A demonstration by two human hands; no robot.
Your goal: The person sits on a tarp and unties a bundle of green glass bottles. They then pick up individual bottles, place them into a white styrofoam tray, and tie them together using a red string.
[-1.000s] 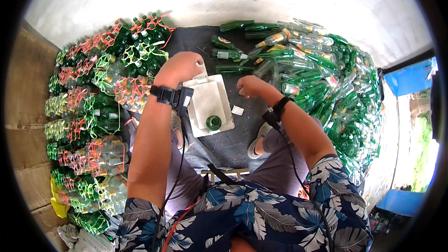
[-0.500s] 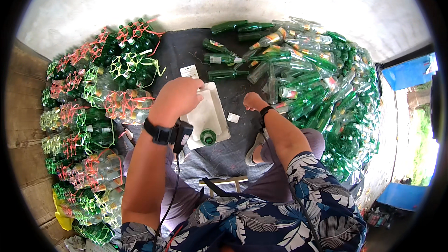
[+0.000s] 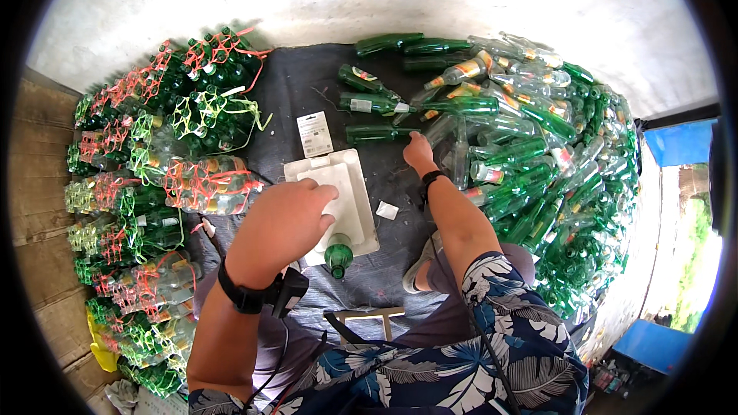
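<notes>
"So, where's that green bottle (image 3: 373, 134)?"
"On the dark sheet (image 3: 296, 81), neck beside the right hand (image 3: 419, 154); I can't make out whether that grip is closed. The left hand (image 3: 284, 219) hangs empty, fingers parted."
"Handling?"
"Probably stiff, slippery, breakable: take the neck."

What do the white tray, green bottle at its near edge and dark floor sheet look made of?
White tray: probably moulded plastic; matte, raised rim.
Green bottle: likely glass; glossy, translucent with highlights.
Dark floor sheet: cloth or woven plastic, unclear; matte, wrinkled.
</notes>
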